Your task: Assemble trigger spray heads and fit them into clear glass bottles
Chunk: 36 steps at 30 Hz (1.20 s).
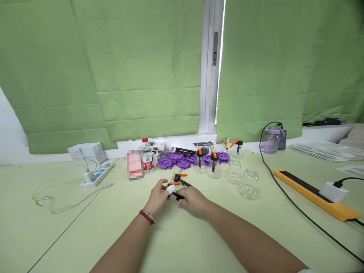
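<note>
My left hand (159,196), with a white covering on one fingertip, grips the orange-lever end of a black part (176,196). My right hand (193,199) has its fingers closed on the other end of the same black part. Just beyond lies a second black part with an orange lever (182,180), beside a thin metal rod. Behind stand two clear glass pieces with black and orange tops (200,161) (214,163). Purple round parts (176,161) are heaped at the back. To the right are two clear glass vessels (233,174) (248,185).
A red-capped bottle (147,157) stands behind my left hand. A white power strip (98,174) with cables sits at the left. On the right are a yellow power strip (309,193), a black cable (287,195) and a lilac jug (271,140). Stacked white sheets (87,152) lie back left.
</note>
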Available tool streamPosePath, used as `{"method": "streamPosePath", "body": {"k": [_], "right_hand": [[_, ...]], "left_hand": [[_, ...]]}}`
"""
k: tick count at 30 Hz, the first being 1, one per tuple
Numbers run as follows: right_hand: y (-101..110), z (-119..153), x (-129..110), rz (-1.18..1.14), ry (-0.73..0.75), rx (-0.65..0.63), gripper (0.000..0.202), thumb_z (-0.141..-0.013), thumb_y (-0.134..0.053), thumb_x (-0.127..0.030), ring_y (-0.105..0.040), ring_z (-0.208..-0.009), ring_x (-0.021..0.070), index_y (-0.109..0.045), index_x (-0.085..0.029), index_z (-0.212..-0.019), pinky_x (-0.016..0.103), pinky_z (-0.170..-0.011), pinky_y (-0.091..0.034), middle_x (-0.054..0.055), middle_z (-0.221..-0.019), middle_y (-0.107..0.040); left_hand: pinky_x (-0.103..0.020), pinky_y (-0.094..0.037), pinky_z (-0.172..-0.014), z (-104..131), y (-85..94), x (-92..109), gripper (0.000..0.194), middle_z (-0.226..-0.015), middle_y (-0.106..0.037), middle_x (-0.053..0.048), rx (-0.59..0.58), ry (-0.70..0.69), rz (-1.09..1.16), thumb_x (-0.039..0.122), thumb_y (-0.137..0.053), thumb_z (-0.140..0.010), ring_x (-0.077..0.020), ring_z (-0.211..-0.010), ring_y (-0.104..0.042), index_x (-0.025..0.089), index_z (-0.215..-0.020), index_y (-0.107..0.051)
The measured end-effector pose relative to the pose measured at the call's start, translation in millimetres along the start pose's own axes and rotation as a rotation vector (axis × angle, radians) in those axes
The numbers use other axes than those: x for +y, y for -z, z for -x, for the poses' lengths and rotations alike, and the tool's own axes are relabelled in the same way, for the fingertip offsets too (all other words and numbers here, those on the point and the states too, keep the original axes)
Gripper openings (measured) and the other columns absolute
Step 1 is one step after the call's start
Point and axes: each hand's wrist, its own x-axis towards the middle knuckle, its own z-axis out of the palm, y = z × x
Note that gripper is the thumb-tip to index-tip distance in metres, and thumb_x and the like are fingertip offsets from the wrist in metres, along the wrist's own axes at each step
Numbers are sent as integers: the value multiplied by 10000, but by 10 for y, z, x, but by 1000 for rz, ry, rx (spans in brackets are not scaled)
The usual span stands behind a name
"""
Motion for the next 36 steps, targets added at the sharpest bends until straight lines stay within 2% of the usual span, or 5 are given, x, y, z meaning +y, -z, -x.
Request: {"method": "streamPosePath", "body": {"k": [3, 7, 15, 25, 36], "right_hand": [[-43, -66, 112, 131, 39, 87, 140, -775, -605, -289, -543, -850, 210, -688, -202, -847, 298, -733, -386, 57, -866, -641], [-58, -157, 271, 255, -112, 274, 338, -822, -540, -214, -488, -1069, 242, -598, -198, -1154, 339, -893, -345, 109, -1154, -585], [64, -109, 470, 350, -289, 176, 242, -792, -466, -74, -565, -848, 216, -684, -172, -825, 282, -700, -349, 99, -848, -658], [402, 102, 810, -85, -243, 14, 204, -727, -534, -168, -520, -640, 144, -699, -168, -847, 257, -608, -379, 22, -716, -629], [349, 88, 904, -197, -181, -37, 240, -692, -573, -220, -480, -594, 121, -705, -164, -884, 240, -584, -386, 4, -672, -603]], "left_hand": [[-225, -326, -451, -84, 31, -81, 408, -654, -472, 28, 4, 78, 43, 471, -579, -717, -104, -480, -435, 209, -1017, -493], [-224, -330, -459, -166, 77, -167, 327, -636, -470, 28, 79, 113, 37, 444, -576, -711, -107, -480, -441, 212, -935, -520], [-229, -302, -464, -260, 198, -298, 225, -645, -492, 8, 151, 154, 14, 384, -521, -740, -134, -502, -457, 221, -894, -514], [-265, -349, -570, -309, 182, -452, 276, -698, -549, -26, 131, -10, -144, 447, -500, -768, -171, -610, -484, 192, -859, -552], [-281, -395, -707, -247, 38, -380, 356, -904, -630, -52, -5, -217, -519, 465, -403, -827, -188, -774, -568, 210, -1039, -534]]}}
